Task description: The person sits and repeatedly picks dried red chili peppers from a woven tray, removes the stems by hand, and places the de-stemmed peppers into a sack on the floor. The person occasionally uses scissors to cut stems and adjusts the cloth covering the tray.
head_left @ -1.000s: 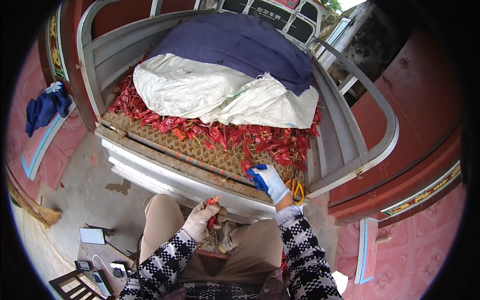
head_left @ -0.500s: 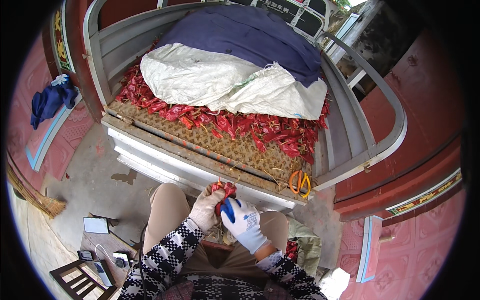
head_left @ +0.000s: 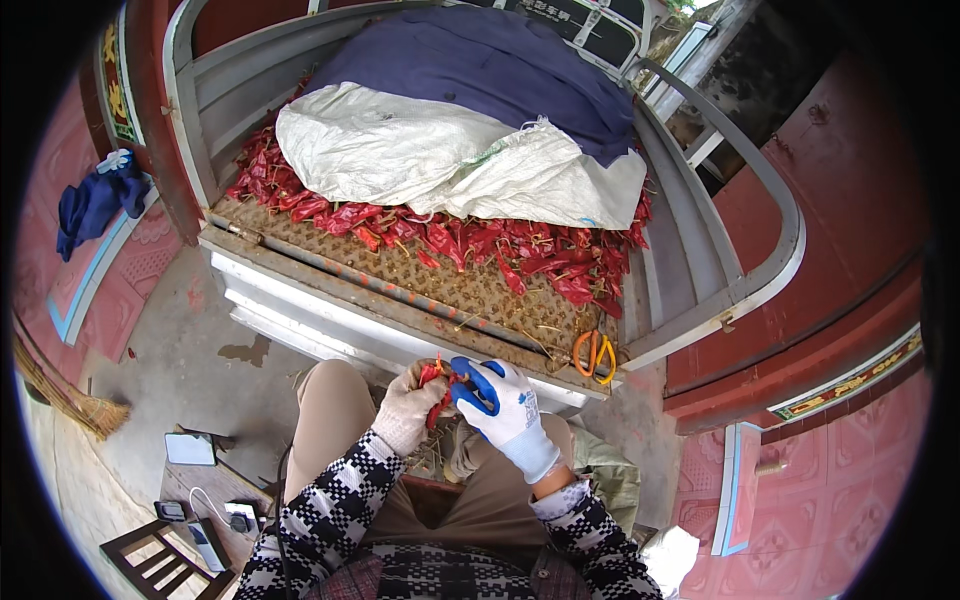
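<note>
Clasping wrinkled red peppers (head_left: 437, 407), the cream-gloved left hand (head_left: 403, 410) likely steadies them; the blue-and-white-gloved right hand (head_left: 505, 403) curls alongside, grip unclear.

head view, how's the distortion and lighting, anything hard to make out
Head view: fisheye bending toward a black rim; head view: soft daylight, white sack bright with folds showing; head view: red pepper partly hidden by the left hand, detail unclear.

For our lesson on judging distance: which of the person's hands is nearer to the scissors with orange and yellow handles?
Right. The right hand is left of the scissors, nearer the person and not touching them; the left hand is farther left, holding red chilli.
</note>
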